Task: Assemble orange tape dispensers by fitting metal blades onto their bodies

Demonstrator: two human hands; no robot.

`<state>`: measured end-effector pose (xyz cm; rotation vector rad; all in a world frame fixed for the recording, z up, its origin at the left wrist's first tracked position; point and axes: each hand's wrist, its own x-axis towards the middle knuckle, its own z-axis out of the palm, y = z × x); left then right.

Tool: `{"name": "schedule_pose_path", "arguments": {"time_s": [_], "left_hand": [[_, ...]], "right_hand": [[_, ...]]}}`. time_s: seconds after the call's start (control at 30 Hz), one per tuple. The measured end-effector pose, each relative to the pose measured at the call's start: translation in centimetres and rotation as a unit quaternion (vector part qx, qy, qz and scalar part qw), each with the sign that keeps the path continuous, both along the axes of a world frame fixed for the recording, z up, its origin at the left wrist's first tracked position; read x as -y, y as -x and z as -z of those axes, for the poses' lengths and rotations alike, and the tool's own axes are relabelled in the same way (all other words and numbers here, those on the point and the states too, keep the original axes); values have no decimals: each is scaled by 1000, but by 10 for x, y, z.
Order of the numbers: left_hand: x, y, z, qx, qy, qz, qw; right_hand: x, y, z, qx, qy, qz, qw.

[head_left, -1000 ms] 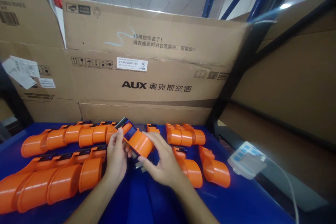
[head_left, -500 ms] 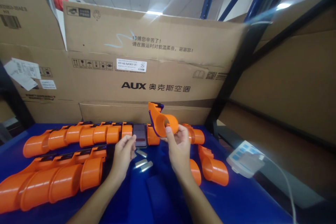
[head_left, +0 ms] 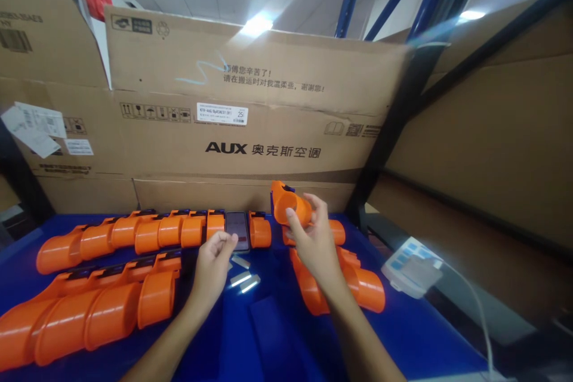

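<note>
My right hand [head_left: 316, 236] grips an orange plastic tape dispenser [head_left: 280, 194] with a dark blue edge, thumb at its round opening and fingers around the outside. It is raised over other orange dispensers on the blue surface. My left hand [head_left: 215, 259] is closed in a pinch, thumb against fingers, just in front of a phone [head_left: 237, 228]; whatever it pinches is too small or hidden to make out. Several small shiny metal strips [head_left: 242, 279] lie between my hands. Beyond the phone's right side stands another orange dispenser [head_left: 260, 231].
Two rows of orange dispensers [head_left: 111, 310] line the left of the blue surface [head_left: 233, 334]. More dispensers [head_left: 369, 289] lie at right, partly behind my arm. A white box with a cable [head_left: 412, 268] sits at the right edge. Large cardboard [head_left: 268, 119] stands behind.
My right hand has moved right with the dispenser, which is now turned, its round opening facing me more. My left hand has shifted only slightly right.
</note>
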<state>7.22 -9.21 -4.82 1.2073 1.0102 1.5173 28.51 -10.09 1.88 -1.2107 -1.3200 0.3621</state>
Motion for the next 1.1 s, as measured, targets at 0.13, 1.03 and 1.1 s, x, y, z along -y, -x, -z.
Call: {"name": "schedule_pose_path", "arguments": {"time_s": [0.13,1.03,1.1], "left_hand": [[1,-1,1,-5,-2,9,1000],[13,-3,-6,-82,-42,27,995],[13,-3,-5,-84,-40,31,995]], "right_hand": [[-7,-12,-7,174,38,43,983],[-55,-10,8,423,177,19,888],[-54,-11,7,426,184,20,886]]}}
